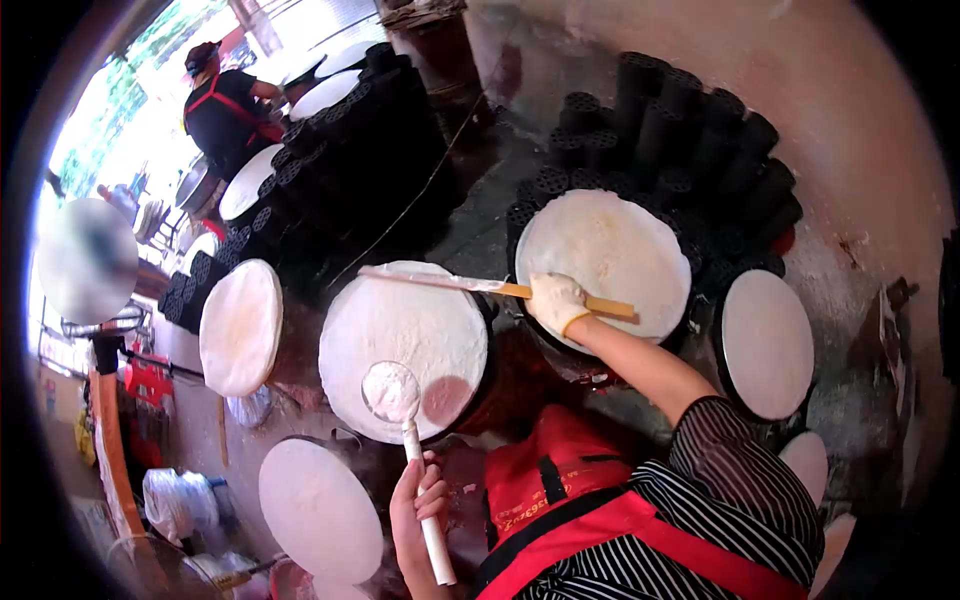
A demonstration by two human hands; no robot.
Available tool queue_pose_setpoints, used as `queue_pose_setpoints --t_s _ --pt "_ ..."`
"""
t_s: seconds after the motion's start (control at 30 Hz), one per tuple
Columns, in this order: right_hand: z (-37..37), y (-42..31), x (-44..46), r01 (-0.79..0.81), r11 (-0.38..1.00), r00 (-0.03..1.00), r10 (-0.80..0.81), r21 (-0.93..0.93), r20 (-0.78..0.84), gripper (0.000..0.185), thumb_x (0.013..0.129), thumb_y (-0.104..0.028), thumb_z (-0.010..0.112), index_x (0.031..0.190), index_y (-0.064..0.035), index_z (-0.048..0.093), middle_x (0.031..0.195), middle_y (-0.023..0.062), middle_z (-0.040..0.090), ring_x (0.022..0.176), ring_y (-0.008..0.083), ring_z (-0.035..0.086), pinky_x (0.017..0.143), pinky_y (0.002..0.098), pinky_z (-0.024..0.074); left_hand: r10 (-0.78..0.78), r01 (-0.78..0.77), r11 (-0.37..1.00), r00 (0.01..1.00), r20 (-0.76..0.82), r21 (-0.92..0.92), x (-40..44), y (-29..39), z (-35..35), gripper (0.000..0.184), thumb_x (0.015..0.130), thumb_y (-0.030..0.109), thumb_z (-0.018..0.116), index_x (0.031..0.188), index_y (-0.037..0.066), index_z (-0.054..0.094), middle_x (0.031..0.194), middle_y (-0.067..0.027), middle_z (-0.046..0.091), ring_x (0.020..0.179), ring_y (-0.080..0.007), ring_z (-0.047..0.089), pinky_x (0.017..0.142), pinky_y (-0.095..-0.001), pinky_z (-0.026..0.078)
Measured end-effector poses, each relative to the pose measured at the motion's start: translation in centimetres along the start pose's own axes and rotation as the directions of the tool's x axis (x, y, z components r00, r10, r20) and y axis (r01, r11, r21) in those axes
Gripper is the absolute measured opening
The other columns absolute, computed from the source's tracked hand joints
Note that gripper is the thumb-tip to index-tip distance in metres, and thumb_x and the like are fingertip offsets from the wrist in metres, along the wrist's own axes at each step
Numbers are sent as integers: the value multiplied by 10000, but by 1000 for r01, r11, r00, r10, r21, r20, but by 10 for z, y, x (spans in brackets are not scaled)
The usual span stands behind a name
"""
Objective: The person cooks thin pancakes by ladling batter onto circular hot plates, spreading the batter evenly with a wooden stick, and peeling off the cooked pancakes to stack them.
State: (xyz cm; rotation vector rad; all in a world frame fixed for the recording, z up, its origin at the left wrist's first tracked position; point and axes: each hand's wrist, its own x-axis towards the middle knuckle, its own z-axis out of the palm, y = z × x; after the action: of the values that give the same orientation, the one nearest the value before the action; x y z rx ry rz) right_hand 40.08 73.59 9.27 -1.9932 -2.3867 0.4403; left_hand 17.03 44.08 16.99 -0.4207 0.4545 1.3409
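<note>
My left hand [428,492] is closed around the white handle of a ladle [392,391], whose bowl is heaped with a white paste or powder. The ladle is over the near edge of a round griddle covered with a white sheet of batter [400,325]. On that sheet, a darker round patch [447,398] shows right of the ladle. My right hand [557,300], in a pale glove, grips a long wooden scraper [608,307]. Its white-coated blade reaches left across the far part of this sheet. Beneath the right hand lies another round pale sheet [605,250] on a griddle.
More round white discs stand around: one at left [241,328], one at lower left [322,510], one at right [768,343]. Black coal briquettes [672,150] are stacked behind. A person in a red apron [228,110] works at the far left. A plastic bag [180,503] is below.
</note>
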Motion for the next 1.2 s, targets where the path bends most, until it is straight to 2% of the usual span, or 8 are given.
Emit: queue_pose_setpoints --t_s 0.13,0.27,0.37,0.5,0.63,0.83,1.0,1.2 --pt "-39 22 -8 157 986 979 -148 60 -139 366 750 -376 639 778 -12 675 717 216 631 650 356 633 608 437 496 81 -84 979 996 -27 -186 -14 -9 9 227 965 147 395 1078 -45 435 670 -8 340 473 -37 305 332 -153 266" --pt "-85 52 30 317 628 947 -246 710 -206 256 715 -196 600 812 37 643 619 57 593 524 151 551 471 293 415 220 -228 927 974 -61 -298 -17 -7 2 215 965 136 392 1058 -53 435 681 -14 346 476 -39 300 335 -153 262" --pt "-140 20 69 226 799 973 -214 557 -88 189 741 -147 639 792 35 620 578 16 544 465 86 495 405 247 354 326 -335 890 942 -82 -309 -12 -6 -4 201 969 138 378 1037 -43 431 693 -18 354 479 -37 300 339 -152 259" --pt "-166 -114 77 84 631 980 -193 771 52 190 762 -153 672 823 2 581 520 -28 442 358 55 364 330 236 249 430 -447 845 894 -125 -294 -28 21 -32 192 968 139 382 1052 -26 430 695 -18 355 484 -39 306 346 -154 259" --pt "-137 -271 90 291 492 898 -437 820 -56 178 769 -179 677 811 -39 575 542 -28 458 395 54 384 361 229 279 533 -554 814 832 -157 -172 -54 54 -58 178 964 134 393 1050 -16 432 697 -21 367 490 -42 312 352 -152 256" --pt "-128 -520 133 121 -145 772 -608 982 -185 159 804 -202 663 803 -69 575 542 -14 449 410 86 375 362 233 276 622 -649 755 754 -212 -92 -104 122 -88 154 954 124 418 1045 0 418 706 -27 383 505 -42 328 358 -149 260" --pt "-77 -592 172 8 -302 913 -387 953 -130 214 844 -242 605 725 -77 539 550 17 460 435 129 438 411 277 358 642 -681 722 725 -249 -123 -133 165 -114 154 949 118 423 1041 -6 421 709 -32 389 500 -48 332 357 -147 265" --pt "117 -584 191 -186 -115 980 -95 976 176 236 837 -270 620 831 -42 561 616 44 505 441 175 469 419 323 405 623 -679 686 734 -270 -262 -149 200 -139 147 953 109 394 1036 -8 423 700 -30 379 479 -45 323 344 -152 266"
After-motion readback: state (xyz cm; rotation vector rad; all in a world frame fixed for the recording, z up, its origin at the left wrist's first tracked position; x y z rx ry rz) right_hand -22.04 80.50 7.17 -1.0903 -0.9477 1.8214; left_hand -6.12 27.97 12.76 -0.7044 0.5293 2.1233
